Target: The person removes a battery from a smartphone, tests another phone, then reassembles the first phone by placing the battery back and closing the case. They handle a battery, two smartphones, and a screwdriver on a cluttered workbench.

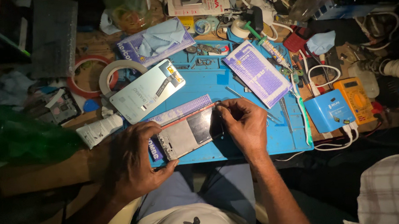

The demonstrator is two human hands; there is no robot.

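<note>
Left hand (133, 160) grips our opened phone (187, 133), glossy glass w/ metal frame; right hand (243, 124) pinches at its top edge. 1 pale back cover (147, 91), 2 tape rolls (114, 71), blue rubbery mat (278, 137).

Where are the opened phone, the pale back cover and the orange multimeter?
opened phone (187, 133), head view, on its bare inner frame.
pale back cover (147, 91), head view, on the middle of its flat face.
orange multimeter (355, 99), head view, on its body.
</note>
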